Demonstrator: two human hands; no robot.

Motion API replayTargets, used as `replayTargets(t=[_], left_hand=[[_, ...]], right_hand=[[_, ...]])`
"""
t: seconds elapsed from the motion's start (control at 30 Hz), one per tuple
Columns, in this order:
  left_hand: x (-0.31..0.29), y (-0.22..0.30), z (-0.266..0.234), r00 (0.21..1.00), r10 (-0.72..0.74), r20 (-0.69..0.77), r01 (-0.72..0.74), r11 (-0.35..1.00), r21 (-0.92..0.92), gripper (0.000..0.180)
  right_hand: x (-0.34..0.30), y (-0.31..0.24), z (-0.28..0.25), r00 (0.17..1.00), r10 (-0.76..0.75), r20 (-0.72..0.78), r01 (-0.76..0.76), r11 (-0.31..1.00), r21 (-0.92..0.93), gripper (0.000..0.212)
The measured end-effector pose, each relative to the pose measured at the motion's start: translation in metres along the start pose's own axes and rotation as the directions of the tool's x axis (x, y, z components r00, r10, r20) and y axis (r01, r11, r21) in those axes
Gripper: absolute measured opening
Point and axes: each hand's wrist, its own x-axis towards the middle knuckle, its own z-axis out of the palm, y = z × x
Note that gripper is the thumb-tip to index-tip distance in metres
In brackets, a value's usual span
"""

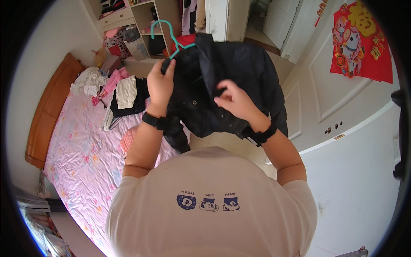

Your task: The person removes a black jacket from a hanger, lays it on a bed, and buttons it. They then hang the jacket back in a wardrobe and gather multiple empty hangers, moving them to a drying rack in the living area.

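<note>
In front of me hangs a black jacket (pixel 252 73) with a collar and snap buttons, its front partly open. A teal clothes hanger (pixel 176 40) sticks out at its neck, with the hook pointing up and left. My left hand (pixel 160 85) is closed on the jacket's shoulder beside the hanger's lower arm; whether it also grips the hanger is hidden. My right hand (pixel 234 100) has its fingers curled at the edge of the jacket's front and seems to pinch the cloth. One sleeve (pixel 176 135) dangles below my left wrist.
To the left, a bed (pixel 77 158) with a pink flowered sheet carries a pile of clothes (pixel 124 96). An open shelf unit (pixel 137 21) stands at the back. On the right is a white door (pixel 321 94) with a red paper decoration (pixel 364 43).
</note>
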Motion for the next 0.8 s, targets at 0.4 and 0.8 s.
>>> replayTargets(t=[0.4, 0.8], left_hand=[[0.000, 0.022, -0.005, 0.979, 0.192, 0.070, -0.184, 0.978, -0.102, 0.027], [-0.012, 0.003, -0.008, 0.946, 0.274, -0.172, -0.243, 0.953, 0.181, 0.050]], right_hand=[[0.027, -0.034, -0.072, 0.679, -0.709, -0.190, 0.264, 0.478, -0.838, 0.025], [0.014, 0.012, -0.054, 0.884, -0.184, -0.429, -0.017, 0.905, -0.424, 0.027]])
